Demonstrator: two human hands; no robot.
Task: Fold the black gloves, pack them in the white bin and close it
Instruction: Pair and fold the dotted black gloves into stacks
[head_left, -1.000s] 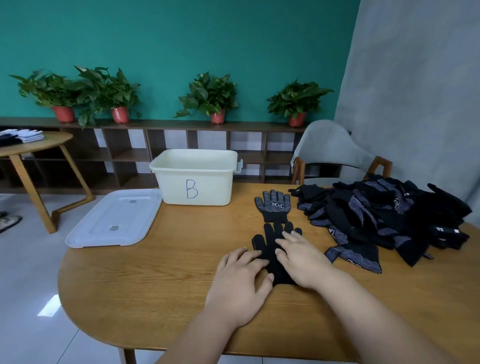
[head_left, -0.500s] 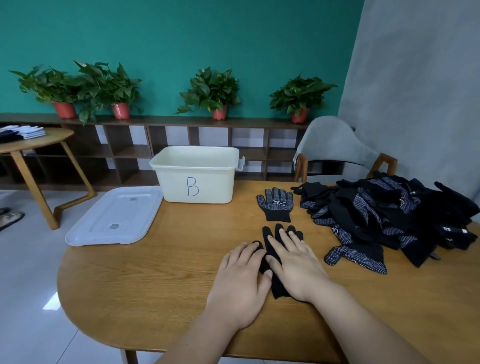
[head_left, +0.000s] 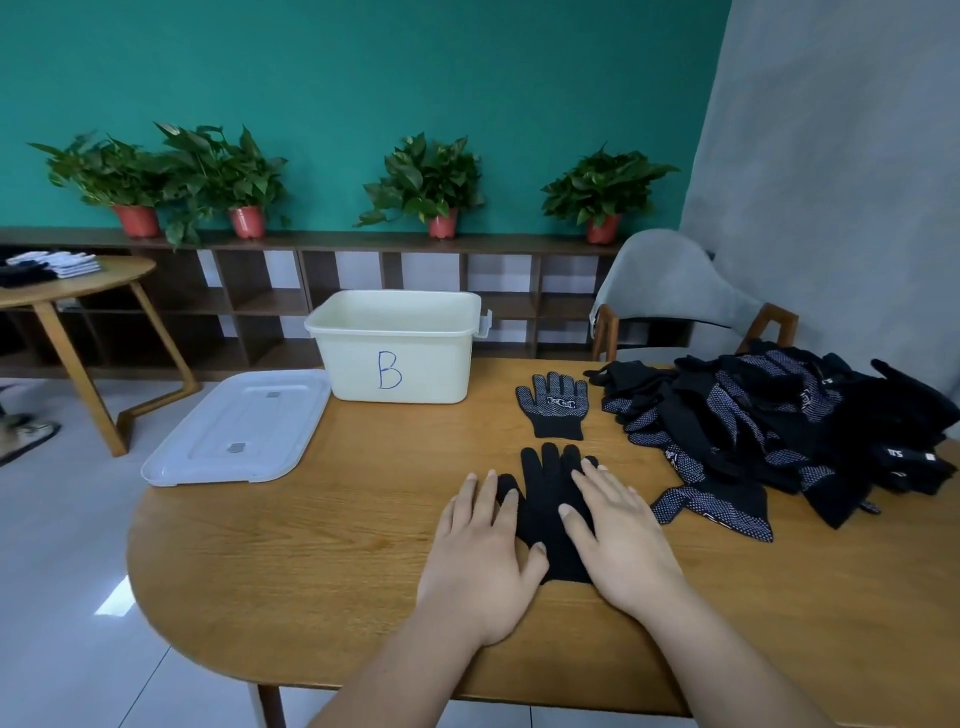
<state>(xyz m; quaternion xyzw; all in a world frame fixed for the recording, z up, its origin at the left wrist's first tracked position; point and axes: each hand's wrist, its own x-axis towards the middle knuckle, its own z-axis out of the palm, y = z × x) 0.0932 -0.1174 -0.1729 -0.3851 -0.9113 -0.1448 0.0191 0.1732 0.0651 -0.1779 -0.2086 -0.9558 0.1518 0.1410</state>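
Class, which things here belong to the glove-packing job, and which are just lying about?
Job: plain glove, dotted glove, glove pile, white bin, lid.
Lying about: potted plants, grey chair, side table.

a blue handwritten "b" marks the white bin's (head_left: 397, 358) front wall.

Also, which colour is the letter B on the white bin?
Blue: the letter B marks the front of the white bin, clear in the head view.

One head view looks forward and down across the table (head_left: 322, 561) from its near edge, toward the wall (head_left: 363, 78).
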